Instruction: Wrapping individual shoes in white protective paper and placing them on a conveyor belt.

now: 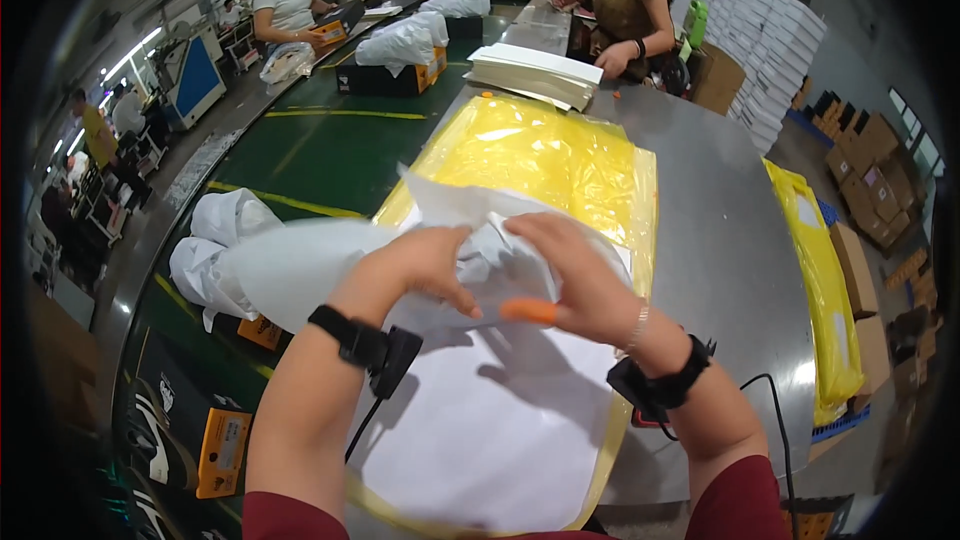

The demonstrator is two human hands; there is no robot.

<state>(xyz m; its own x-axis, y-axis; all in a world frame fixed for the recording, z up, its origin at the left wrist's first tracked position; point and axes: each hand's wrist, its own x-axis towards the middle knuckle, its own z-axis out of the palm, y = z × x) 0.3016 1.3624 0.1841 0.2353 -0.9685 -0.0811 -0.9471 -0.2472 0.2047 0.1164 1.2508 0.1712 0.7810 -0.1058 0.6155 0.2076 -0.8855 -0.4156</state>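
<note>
Both of my hands are on a crumpled sheet of white tissue paper above a stack of large white sheets. My left hand curls around the left side of the paper, thumb toward me. From the right, my right hand presses its fingers over the bunched top; an orange cover sits on one of its digits. A loose flap of the tissue spreads out to the left. Whether anything lies inside the bunched paper is hidden. Straps with small black devices are on both wrists.
A yellow plastic-wrapped pack lies beyond, with white cards behind it. On the green conveyor at left are tissue-wrapped bundles, black-and-orange boxes and a dark striped shoe. Co-workers stand across the far end.
</note>
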